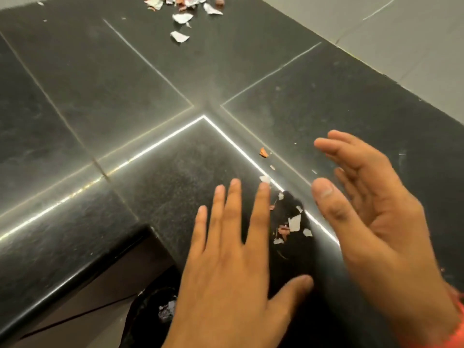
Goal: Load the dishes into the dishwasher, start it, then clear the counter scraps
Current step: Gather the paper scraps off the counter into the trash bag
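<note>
From my feed I see both hands over the near right part of the dark polished surface [125,79], a black stone top with thin pale seams and a bright strip of light reflected across it. My left hand [226,259] lies palm down with straight, spread fingers, holding nothing; my right hand [371,217] stands on edge just to its right, palm turned toward the left one, fingers straight and loose, also holding nothing — the two hands are apart, with a gap between them. In that gap sits a small cluster of scraps [292,223]: white papery flakes and a few reddish bits, torn and irregular, lying on the surface close to the light strip. A single orange scrap [263,152] lies a little farther out, near the right hand's fingertips, with a couple of tiny crumbs beside it. At the far edge, well apart from the hands, a bigger scrap pile [180,6] of white, pink and orange peel-like pieces spreads out, some cut off by the frame. Below the near edge of the surface I can make out a black-lined bin [150,312] with crumpled pale scraps inside. An orange sleeve [458,312] shows at the right wrist.
</note>
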Motion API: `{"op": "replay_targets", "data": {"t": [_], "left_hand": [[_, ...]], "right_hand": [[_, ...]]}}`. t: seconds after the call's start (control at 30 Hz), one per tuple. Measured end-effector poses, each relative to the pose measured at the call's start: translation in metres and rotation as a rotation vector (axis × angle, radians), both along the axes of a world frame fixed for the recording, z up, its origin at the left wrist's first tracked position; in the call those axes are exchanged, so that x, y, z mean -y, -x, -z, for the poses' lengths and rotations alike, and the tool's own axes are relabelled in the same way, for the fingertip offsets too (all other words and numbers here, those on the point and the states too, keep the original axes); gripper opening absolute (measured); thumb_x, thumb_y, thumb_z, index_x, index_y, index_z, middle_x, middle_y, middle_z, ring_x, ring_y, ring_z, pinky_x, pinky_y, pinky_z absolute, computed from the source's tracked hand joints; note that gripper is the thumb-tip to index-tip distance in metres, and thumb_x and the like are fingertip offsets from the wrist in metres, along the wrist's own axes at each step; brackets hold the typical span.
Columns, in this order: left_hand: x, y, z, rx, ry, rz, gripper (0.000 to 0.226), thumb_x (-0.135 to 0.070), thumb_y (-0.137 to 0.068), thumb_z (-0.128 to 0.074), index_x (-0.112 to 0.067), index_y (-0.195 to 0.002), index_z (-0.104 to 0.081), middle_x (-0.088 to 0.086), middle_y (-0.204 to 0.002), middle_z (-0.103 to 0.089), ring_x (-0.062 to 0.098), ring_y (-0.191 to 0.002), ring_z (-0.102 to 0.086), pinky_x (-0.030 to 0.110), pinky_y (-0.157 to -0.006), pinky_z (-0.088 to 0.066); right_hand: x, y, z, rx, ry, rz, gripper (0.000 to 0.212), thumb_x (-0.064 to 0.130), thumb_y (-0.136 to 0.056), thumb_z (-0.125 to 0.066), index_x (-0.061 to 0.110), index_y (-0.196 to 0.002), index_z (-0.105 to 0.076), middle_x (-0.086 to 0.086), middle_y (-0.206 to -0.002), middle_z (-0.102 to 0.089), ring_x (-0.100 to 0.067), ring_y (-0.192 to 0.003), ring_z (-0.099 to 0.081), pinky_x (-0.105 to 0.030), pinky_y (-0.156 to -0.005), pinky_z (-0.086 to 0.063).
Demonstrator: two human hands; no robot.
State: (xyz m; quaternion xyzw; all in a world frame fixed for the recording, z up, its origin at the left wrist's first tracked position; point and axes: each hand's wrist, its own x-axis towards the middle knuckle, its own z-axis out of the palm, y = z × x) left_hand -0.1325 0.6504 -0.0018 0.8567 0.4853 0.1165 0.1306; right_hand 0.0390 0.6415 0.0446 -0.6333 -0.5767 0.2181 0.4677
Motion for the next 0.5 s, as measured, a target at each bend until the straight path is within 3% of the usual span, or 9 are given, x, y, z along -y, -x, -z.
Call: {"op": "replay_targets", "data": {"t": [0.1,0.17,0.27,0.37,0.5], "left_hand": [[-0.006,0.0,0.02,-0.16,0.053,0.02,0.111,-0.09,-0.082,-0.031,-0.013,-0.161,-0.029,0.015,-0.167,-0.026,0.036,-0.154,-0.025,0.052,-0.115,-0.02],[-0.016,-0.006,0.017,-0.155,0.111,0.007,0.106,-0.089,-0.087,-0.025,-0.014,-0.161,-0.029,0.013,-0.168,-0.024,0.033,-0.156,-0.02,0.053,-0.117,-0.019],[-0.038,-0.021,0.015,-0.099,0.072,-0.013,0.097,-0.085,-0.092,-0.02,-0.019,-0.164,-0.015,0.011,-0.171,-0.013,0.027,-0.159,-0.006,0.051,-0.124,-0.011],[-0.067,-0.036,0.02,-0.079,0.001,-0.038,0.093,-0.08,-0.094,-0.02,-0.022,-0.165,-0.002,0.01,-0.172,-0.003,0.025,-0.159,0.004,0.049,-0.128,-0.005],[-0.101,-0.057,0.024,-0.036,-0.042,-0.051,0.086,-0.071,-0.098,-0.021,-0.022,-0.165,-0.002,0.013,-0.172,-0.004,0.026,-0.159,0.004,0.051,-0.128,-0.005]], "right_hand": [[-0.028,-0.037,0.018,0.065,0.039,0.044,0.04,0.04,-0.096,-0.057,0.028,-0.134,-0.058,0.012,-0.143,-0.05,-0.011,-0.14,-0.043,-0.045,-0.115,-0.036],[-0.051,-0.053,0.03,0.1,0.055,0.053,0.043,0.045,-0.096,-0.053,0.025,-0.134,-0.058,0.011,-0.14,-0.052,-0.01,-0.137,-0.046,-0.045,-0.114,-0.038],[-0.094,-0.066,0.043,0.151,0.067,0.046,0.043,0.046,-0.099,-0.05,0.023,-0.134,-0.058,0.009,-0.134,-0.055,-0.007,-0.131,-0.05,-0.042,-0.112,-0.04],[-0.142,-0.069,0.05,0.257,0.074,0.029,0.041,0.042,-0.102,-0.047,0.018,-0.133,-0.06,0.003,-0.132,-0.057,-0.01,-0.127,-0.052,-0.032,-0.112,-0.039],[-0.211,-0.074,0.052,0.394,0.057,0.001,0.041,0.04,-0.102,-0.046,0.015,-0.13,-0.062,-0.003,-0.131,-0.06,-0.012,-0.125,-0.051,-0.014,-0.102,-0.031]]}}
